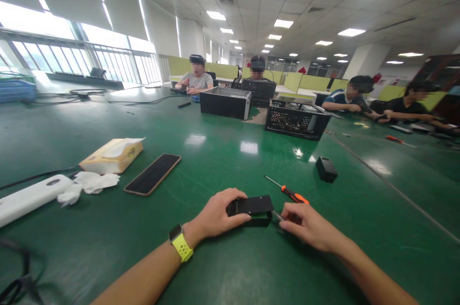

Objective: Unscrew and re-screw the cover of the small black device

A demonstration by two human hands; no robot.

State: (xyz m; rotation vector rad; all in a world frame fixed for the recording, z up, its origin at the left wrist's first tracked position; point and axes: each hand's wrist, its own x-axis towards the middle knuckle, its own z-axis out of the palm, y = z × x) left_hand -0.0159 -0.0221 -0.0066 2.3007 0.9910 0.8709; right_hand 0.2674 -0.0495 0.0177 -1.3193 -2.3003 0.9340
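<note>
My left hand (223, 214) grips a black rectangular case (257, 205) by its left end, thumb along the near side. A gap shows along the case's right side, with a bit of green inside. Pinched in my right hand (305, 226) is a thin metal piece (277, 216) that reaches the case's right end; its kind is hard to make out. Just beyond my right hand lies an orange and black screwdriver (287, 191), its shaft pointing away to the left. Farther right stands a small black box (326, 169).
A phone (153, 174), a tissue pack (112, 155), crumpled tissues (88, 185) and a white power strip (34, 197) lie at left. Two black computer cases (226, 104) (297, 120) stand farther back. Several people sit around the green table (215, 266). Another screwdriver (397, 141) lies far right.
</note>
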